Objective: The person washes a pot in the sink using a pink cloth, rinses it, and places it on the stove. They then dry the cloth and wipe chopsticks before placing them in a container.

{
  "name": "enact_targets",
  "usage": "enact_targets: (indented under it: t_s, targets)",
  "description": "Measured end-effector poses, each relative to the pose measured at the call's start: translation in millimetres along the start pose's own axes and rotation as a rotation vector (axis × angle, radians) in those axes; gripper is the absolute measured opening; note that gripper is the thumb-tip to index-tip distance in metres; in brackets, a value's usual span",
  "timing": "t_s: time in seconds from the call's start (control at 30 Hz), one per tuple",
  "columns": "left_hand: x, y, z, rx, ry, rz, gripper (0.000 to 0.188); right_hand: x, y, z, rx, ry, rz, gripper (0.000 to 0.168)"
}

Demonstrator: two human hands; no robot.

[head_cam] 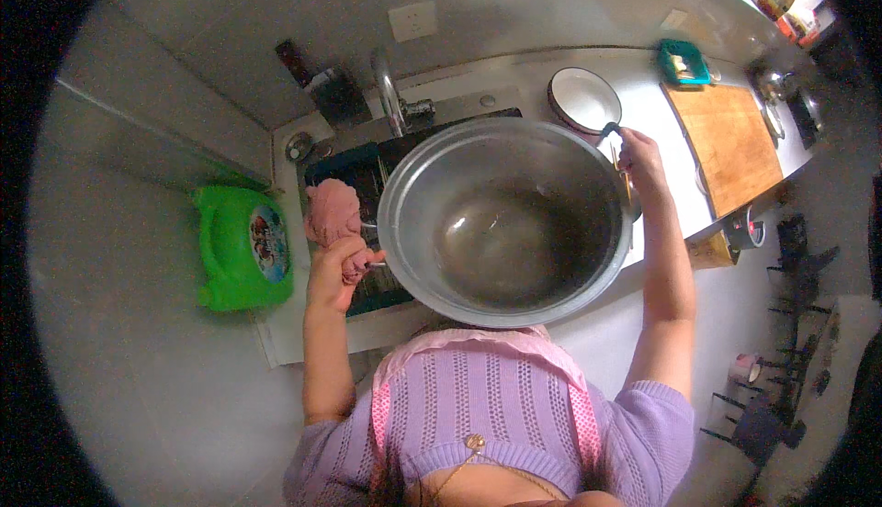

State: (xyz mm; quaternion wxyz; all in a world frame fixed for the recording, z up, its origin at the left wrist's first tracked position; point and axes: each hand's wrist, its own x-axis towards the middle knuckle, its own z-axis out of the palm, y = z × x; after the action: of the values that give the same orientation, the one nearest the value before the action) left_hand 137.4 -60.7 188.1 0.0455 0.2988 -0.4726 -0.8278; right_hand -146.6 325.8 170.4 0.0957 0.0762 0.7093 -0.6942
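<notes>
A large metal pot (506, 221) with liquid in its bottom is in front of me, over the right part of the sink (331, 162) and the counter's edge. My left hand (337, 266) grips its left handle together with a bunched pink cloth (334, 211). My right hand (639, 152) is closed around a dark part at the pot's upper right rim; whether that is a handle or a cloth I cannot tell. Behind the pot stands the faucet (391, 97). A white bowl with a dark rim (586, 100) sits on the counter just beyond my right hand.
A wooden cutting board (727, 142) and a teal basket (683, 63) lie on the counter at right. A green plastic stool or similar item (238, 249) is left of the sink. A dark knife holder (337, 97) stands behind the sink. Chairs (765, 397) are at lower right.
</notes>
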Motion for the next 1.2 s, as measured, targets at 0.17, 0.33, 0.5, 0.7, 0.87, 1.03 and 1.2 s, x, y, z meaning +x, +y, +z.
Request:
enact_targets:
  t_s: [0.17,0.33,0.5,0.7,0.87,1.03,1.2]
  targets:
    - [-7,-4,1,-0.118,0.053,-0.017,0.023,24,51,14,0.133,-0.024,-0.003,0.024]
    - [-12,-7,15,-0.251,-0.047,0.021,0.024,32,67,14,0.219,0.004,0.048,0.023]
    - [-15,-4,24,-0.230,-0.019,0.058,0.026,31,68,10,0.190,-0.067,0.072,0.023]
    - [7,-24,-3,-0.300,-0.065,0.005,0.033,32,78,16,0.230,-0.044,0.097,0.024]
    - [28,-39,-17,-0.334,0.065,-0.021,0.035,37,85,26,0.130,-0.067,0.125,0.028]
    - [59,-59,-43,-0.338,0.006,-0.051,0.031,50,100,36,0.193,-0.025,0.143,0.039]
    - [78,-70,-53,-0.280,0.046,-0.069,0.034,69,123,40,0.235,-0.070,0.179,0.037]
